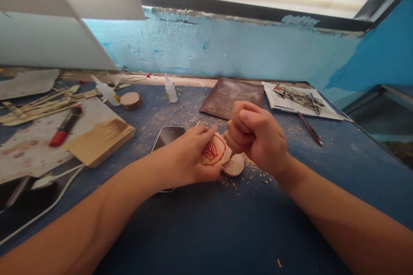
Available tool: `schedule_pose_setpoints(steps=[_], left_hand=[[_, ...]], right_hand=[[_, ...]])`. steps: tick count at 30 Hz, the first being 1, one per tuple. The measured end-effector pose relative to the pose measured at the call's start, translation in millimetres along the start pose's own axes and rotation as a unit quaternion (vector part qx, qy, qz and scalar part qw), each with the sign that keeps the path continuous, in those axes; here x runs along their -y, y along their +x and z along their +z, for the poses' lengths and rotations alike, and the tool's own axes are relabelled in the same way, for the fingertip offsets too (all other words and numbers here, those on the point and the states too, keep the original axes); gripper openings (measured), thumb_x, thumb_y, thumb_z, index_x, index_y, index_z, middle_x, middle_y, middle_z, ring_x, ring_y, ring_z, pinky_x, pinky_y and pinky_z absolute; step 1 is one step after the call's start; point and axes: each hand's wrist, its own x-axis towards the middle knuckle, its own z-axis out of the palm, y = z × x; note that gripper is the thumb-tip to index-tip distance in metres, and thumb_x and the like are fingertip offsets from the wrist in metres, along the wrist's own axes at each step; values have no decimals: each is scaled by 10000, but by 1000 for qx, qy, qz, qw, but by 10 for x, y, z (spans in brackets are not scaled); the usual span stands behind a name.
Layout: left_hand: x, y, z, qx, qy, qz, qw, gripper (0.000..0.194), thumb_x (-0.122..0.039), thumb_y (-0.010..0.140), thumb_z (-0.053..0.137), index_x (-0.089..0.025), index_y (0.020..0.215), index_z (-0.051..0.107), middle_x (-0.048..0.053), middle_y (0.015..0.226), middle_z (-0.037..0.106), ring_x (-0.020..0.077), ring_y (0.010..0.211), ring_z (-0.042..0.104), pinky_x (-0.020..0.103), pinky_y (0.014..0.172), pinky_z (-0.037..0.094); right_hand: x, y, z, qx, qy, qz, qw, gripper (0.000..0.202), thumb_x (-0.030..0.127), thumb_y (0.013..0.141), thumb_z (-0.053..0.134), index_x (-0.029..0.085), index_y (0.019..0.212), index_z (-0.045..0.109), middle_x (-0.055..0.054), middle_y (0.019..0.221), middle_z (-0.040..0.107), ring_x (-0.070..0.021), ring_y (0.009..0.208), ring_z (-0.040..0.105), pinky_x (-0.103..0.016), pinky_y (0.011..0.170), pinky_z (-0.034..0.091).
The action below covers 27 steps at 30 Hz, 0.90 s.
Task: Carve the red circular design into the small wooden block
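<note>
My left hand (193,150) grips a round wood slice (222,150) by its edge, with the thumb on top. Red lines on the slice's pale face form a ring around a leaf-like pattern. Close against its right edge, my right hand (254,137) is closed in a fist around a thin tool, mostly hidden, whose dark tip seems to show below the fingers near the slice. Under the hands lies another wood slice (235,166), with wood shavings (254,176) scattered about. Partly covered by my left hand is a smartphone (167,135) on the blue table.
To the left are a wooden block (100,142), a red marker (66,126), thin wood sticks (38,105) and a white cable (64,197). Two glue bottles (171,89) and a small wood slice (131,100) stand behind. Brown leather-like sheet (232,94), pencil (309,128) and paper (274,101) lie farther back.
</note>
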Motion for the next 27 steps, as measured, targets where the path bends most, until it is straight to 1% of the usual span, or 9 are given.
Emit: schedule_pose_setpoints(steps=[2, 4, 8, 11, 14, 18, 22, 24, 27], left_hand=[[-13, -7, -7, 22, 8, -20, 1000, 729, -526, 842, 770, -188, 1479, 661, 191, 1598, 534, 441, 1479, 543, 571, 1264, 454], [-26, -13, -18, 18, 15, -7, 1000, 710, -520, 876, 746, -170, 1487, 662, 207, 1640, 473, 427, 1529, 487, 565, 1307, 402], [-24, -9, -31, -6, 16, 61, 998, 487, -465, 895, 763, -218, 1313, 782, 170, 1508, 597, 369, 1429, 569, 530, 1262, 455], [-3, 16, -24, -31, 20, 100, 994, 419, -421, 871, 790, -237, 1246, 817, 160, 1517, 610, 372, 1428, 571, 542, 1249, 468], [1, 46, -12, -55, 41, 131, 989, 389, -400, 858, 803, -230, 1206, 840, 158, 1504, 628, 382, 1407, 580, 556, 1237, 472], [-9, 66, 6, -69, 67, 152, 984, 318, -414, 931, 747, -209, 1148, 858, 147, 1323, 722, 356, 1244, 644, 540, 1145, 518], [19, 73, 49, -81, 60, 162, 982, 284, -386, 921, 734, -196, 1085, 867, 153, 1279, 739, 352, 1181, 658, 552, 1097, 530], [36, 80, 69, -85, 58, 160, 982, 265, -371, 905, 743, -192, 1055, 869, 152, 1254, 743, 348, 1140, 665, 550, 1057, 541], [33, 92, 78, -85, 66, 155, 982, 274, -390, 927, 724, -196, 1059, 866, 139, 1214, 756, 345, 1108, 668, 551, 1033, 540]], right_hand=[[34, 16, -86, 13, 32, 12, 999, 363, 317, 1055, 567, 238, 716, 464, 102, 569, 272, -92, 466, 177, -265, 454, 175], [48, 3, -154, 45, 18, 12, 999, 378, 379, 1067, 562, 231, 722, 509, 85, 577, 308, -105, 482, 240, -278, 479, 225], [-5, -44, -232, 122, -64, 2, 990, 505, 487, 1100, 461, 233, 669, 528, 11, 629, 440, -166, 585, 399, -354, 605, 347], [-30, -43, -221, 146, -60, 8, 987, 556, 498, 1108, 446, 244, 614, 432, 18, 592, 378, -167, 566, 352, -361, 599, 329], [54, -19, -137, 96, -33, -14, 995, 607, 517, 1104, 464, 243, 573, 360, 40, 542, 298, -136, 500, 284, -332, 524, 284], [172, 10, 7, 26, 5, -25, 999, 645, 505, 1080, 518, 231, 534, 311, 62, 512, 238, -91, 441, 228, -274, 454, 231], [59, 59, 62, -38, 23, -19, 999, 655, 533, 1032, 617, 229, 517, 353, 77, 496, 235, -69, 419, 198, -243, 408, 202], [15, 86, 69, -56, 32, -9, 998, 668, 563, 1034, 620, 230, 514, 364, 83, 494, 224, -65, 411, 179, -243, 396, 189], [70, 85, 91, -58, 21, -8, 998, 667, 556, 1043, 622, 230, 518, 370, 79, 504, 226, -68, 423, 184, -260, 409, 185]])
